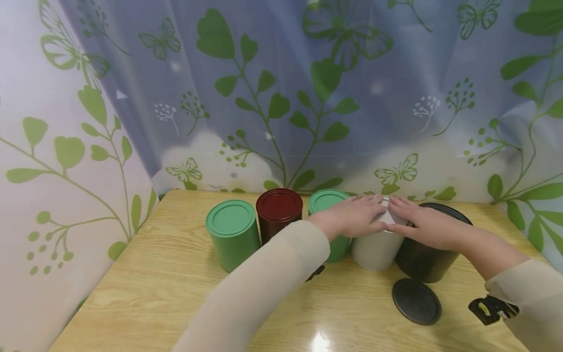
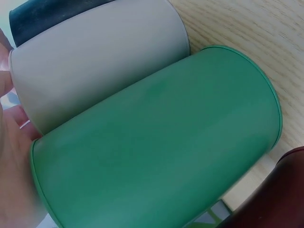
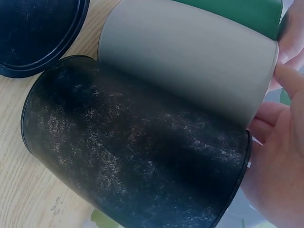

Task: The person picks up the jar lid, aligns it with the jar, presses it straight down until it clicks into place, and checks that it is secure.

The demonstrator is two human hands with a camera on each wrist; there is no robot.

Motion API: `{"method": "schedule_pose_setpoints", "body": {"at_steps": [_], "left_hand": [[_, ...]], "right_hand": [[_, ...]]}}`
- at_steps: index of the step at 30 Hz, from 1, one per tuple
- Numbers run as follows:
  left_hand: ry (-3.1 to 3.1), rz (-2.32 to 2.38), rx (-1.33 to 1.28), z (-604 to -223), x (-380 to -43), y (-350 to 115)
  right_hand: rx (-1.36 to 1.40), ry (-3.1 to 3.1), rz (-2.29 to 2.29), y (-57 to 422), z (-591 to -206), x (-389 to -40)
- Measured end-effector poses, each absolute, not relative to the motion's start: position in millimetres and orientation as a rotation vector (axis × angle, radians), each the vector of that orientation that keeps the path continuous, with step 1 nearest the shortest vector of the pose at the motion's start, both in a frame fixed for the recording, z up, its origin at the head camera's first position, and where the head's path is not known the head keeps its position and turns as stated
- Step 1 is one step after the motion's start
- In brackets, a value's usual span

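Both hands rest on top of the white canister (image 1: 376,254), over its white lid (image 1: 390,220). My left hand (image 1: 355,216) reaches in from the left, above a green canister (image 1: 338,249), with fingers extended across the lid. From the right comes my right hand (image 1: 424,224), fingers spread toward the left hand's fingertips and its wrist passing over the black canister (image 1: 424,261). In the left wrist view, the white canister (image 2: 104,61) stands close beside the green one (image 2: 156,137). The scuffed black canister (image 3: 133,142) fills much of the right wrist view.
A loose round black lid (image 1: 416,301) lies flat on the wooden table (image 1: 145,293) in front of the black canister. To the left stand a dark red canister (image 1: 279,205) and another green canister (image 1: 233,244), both lidded. A leaf-patterned curtain (image 1: 281,98) hangs behind.
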State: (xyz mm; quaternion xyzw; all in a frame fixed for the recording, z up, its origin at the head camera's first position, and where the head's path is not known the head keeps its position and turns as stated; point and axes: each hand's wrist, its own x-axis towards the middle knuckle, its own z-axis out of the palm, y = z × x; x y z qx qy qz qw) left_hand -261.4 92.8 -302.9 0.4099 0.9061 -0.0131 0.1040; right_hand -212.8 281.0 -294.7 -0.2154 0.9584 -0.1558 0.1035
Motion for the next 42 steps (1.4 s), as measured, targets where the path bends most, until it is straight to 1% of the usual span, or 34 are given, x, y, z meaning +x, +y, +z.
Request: {"method": "schedule_pose_setpoints", "body": {"at_steps": [16,25,32,35,42], "left_hand": [[2.609,0.051,1.2,-294.1,-267.4,96.2],[2.579,0.066,1.17,-292.4,-267.6,96.4],[2.566,0.062,1.098,-282.4,-264.3,101.7],[2.586,-0.01,1.058,-282.6,-260.6,103.0],[2.721,-0.409,1.028,-298.6,-242.4,107.8]], "right_hand": [[-0.693,2.804,-0.314,277.9,-285.4,-222.3],[-0.67,2.723,-0.349,276.4,-278.0,-226.3],[-0.709,2.739,-0.331,270.1,-272.3,-231.0],[-0.705,2.743,-0.308,268.3,-271.3,-232.1],[-0.638,2.677,-0.412,275.2,-280.1,-226.3]]}}
